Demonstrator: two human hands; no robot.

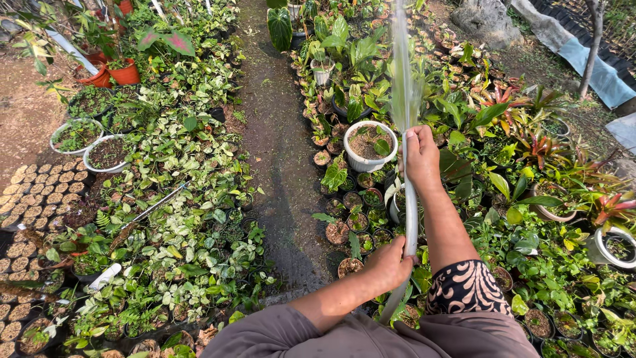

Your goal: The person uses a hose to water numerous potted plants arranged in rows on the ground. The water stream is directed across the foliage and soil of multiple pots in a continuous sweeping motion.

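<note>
Right hand (420, 154): gripping the hose (411, 212) end, fingers wrapped tight, spraying water (401, 73).
Left hand (391, 262): clasping the hose lower down.

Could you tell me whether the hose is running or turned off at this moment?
Running: a spray of water fans upward from the hose end gripped in the right hand.

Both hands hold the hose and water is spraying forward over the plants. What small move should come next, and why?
Probably a slight swing of the hose tip to one side. The right hand pinches the end while the left hand holds it lower down, and the spray goes straight ahead over the far plants. The white pot close by and the small pots near the path lie under or beside it.
</note>
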